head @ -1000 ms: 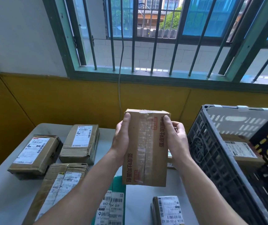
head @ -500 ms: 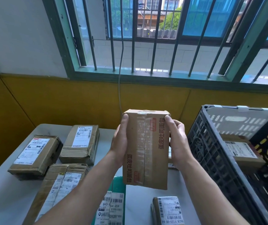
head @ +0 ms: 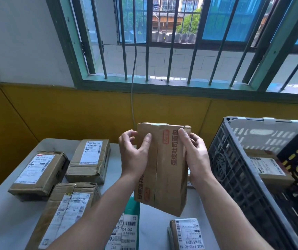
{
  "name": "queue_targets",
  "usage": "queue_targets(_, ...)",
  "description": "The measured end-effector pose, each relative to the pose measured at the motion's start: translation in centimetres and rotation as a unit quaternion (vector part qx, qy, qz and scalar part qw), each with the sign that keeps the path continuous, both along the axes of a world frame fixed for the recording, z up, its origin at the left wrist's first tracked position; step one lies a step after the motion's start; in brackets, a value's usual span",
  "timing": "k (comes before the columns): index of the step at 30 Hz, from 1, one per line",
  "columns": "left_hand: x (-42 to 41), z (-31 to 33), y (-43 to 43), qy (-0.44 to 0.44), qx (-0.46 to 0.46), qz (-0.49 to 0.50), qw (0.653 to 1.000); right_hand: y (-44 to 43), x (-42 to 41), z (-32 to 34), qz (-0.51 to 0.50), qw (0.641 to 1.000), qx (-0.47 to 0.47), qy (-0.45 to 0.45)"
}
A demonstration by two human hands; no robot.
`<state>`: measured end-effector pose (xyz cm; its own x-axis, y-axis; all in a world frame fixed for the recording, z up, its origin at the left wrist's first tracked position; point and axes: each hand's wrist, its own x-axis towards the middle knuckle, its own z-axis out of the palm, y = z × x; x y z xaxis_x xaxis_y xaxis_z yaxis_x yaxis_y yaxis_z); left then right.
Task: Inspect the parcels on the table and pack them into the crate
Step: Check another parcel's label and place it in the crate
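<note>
Parcel under inspection: grip shifted, parcel tilted, not yet packed.

Compared with half a second ago, the held parcel (head: 164, 168) leans with its lower end swung toward the crate (head: 234, 156), and the left hand (head: 133, 159) has moved its thumb further onto the taped front face. The right hand (head: 197, 159) grasps the opposite edge, thumb in front and fingers behind, so both hands clasp the parcel in the air above the table (head: 4, 222). Judgement: a turn to check another face, with placement to follow. One labelled parcel (head: 269, 168) already lies in the crate. Several labelled parcels (head: 36, 174) and a green mailer (head: 130, 210) remain on the grey table. Behind stand a yellow wall panel (head: 72, 114) and a barred window (head: 162, 51).
</note>
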<state>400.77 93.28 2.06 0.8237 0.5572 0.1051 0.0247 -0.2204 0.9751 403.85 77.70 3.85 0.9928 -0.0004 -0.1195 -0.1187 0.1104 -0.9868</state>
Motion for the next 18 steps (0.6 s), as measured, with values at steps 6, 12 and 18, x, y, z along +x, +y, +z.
queue_targets(6, -0.7, 0.9, -1.4, 0.04, 0.075, -0.119, 0.989, 0.2, -0.5, 0.1, 0.004, 1.0, -0.003, -0.003)
queue_targets(12, -0.4, 1.1, -1.3, 0.104, 0.084, -0.146, 0.98, 0.0, -0.1, 0.2, -0.004, 0.999, 0.039, -0.018)
queue_targets(18, -0.4, 1.1, -0.7, 0.074, -0.023, -0.142, 0.987, -0.1, -0.3, -0.2, 0.007, 0.999, 0.037, -0.034)
